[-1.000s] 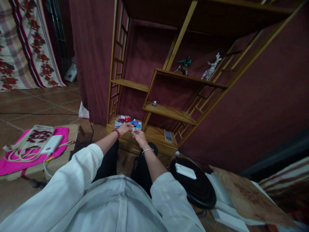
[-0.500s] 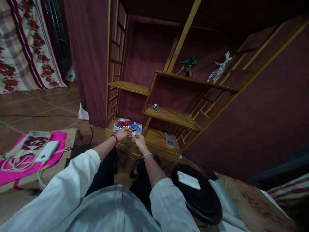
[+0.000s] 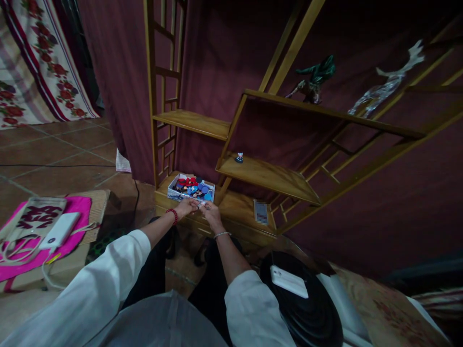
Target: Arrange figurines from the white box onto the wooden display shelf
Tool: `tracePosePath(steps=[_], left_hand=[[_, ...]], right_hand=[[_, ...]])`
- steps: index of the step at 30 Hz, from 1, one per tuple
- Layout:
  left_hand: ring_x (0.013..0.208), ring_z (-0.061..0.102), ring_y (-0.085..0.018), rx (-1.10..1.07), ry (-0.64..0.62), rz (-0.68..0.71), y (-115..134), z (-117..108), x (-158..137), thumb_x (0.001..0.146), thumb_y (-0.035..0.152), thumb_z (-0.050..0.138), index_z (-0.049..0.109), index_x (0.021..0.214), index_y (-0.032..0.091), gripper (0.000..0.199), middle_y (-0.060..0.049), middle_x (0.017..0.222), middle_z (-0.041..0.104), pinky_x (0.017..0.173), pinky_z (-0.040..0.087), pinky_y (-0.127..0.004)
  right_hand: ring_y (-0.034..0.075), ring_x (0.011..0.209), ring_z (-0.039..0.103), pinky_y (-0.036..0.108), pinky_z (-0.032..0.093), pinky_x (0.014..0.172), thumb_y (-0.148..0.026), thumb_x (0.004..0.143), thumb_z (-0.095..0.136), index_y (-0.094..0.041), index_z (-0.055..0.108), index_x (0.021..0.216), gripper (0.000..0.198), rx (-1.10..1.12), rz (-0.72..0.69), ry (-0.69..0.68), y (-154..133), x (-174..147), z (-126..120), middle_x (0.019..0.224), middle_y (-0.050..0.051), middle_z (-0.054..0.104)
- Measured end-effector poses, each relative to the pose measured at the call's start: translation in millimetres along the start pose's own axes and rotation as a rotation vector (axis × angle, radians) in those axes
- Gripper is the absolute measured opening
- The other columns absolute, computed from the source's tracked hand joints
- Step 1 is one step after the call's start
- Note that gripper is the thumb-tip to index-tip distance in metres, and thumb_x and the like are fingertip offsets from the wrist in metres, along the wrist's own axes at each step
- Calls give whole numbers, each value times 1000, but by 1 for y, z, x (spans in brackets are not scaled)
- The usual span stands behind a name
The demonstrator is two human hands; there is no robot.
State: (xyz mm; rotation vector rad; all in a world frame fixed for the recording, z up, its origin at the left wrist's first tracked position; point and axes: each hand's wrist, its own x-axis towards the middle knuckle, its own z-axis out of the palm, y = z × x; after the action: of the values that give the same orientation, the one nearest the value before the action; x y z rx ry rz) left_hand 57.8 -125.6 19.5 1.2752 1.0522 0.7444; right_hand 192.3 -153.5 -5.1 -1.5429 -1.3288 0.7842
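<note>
My left hand [image 3: 186, 207], with a red bead bracelet at its wrist, meets my right hand [image 3: 212, 215] just in front of a small open box [image 3: 173, 194]. Between the closed fingertips of both hands is a small white figurine [image 3: 201, 204], mostly covered by the fingers. Inside the box lie several red, blue and dark little figures [image 3: 193, 187]. A similar small figurine [image 3: 239, 157] stands upright on the middle shelf [image 3: 267, 175], above and to the right of my hands.
The wooden shelf unit [image 3: 193, 123] carries a green-and-brown statue [image 3: 314, 79] and a clear deer statue [image 3: 387, 86]. A grey rectangular item [image 3: 261, 212] lies on its bottom board. At right, a white phone-like object [image 3: 289, 281] rests on a black round stool [image 3: 311, 318]; at left lies a white power bank [image 3: 61, 230].
The view has shifted closer to the shelf unit. Both hands have lowered slightly away from the box, keeping the figurine between their fingers.
</note>
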Motion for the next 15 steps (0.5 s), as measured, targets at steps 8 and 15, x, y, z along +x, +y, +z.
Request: tracePosePath(steps=[8, 15], left_hand=[[48, 50, -5, 7, 31, -11, -7, 2, 25, 68, 6, 58, 54, 76, 13, 11, 6, 52, 52, 50, 41, -17], [47, 49, -5, 113, 81, -7, -8, 5, 42, 73, 6, 51, 54, 78, 14, 9, 6, 52, 51, 51, 42, -17]], right_hand=[[15, 75, 61, 24, 46, 67, -37, 67, 54, -21, 61, 86, 26, -15, 46, -22, 13, 23, 1, 80, -1, 66], [16, 73, 61, 24, 47, 64, -33, 67, 55, -23, 63, 84, 21, -91, 77, -13, 17, 42, 1, 77, -1, 66]])
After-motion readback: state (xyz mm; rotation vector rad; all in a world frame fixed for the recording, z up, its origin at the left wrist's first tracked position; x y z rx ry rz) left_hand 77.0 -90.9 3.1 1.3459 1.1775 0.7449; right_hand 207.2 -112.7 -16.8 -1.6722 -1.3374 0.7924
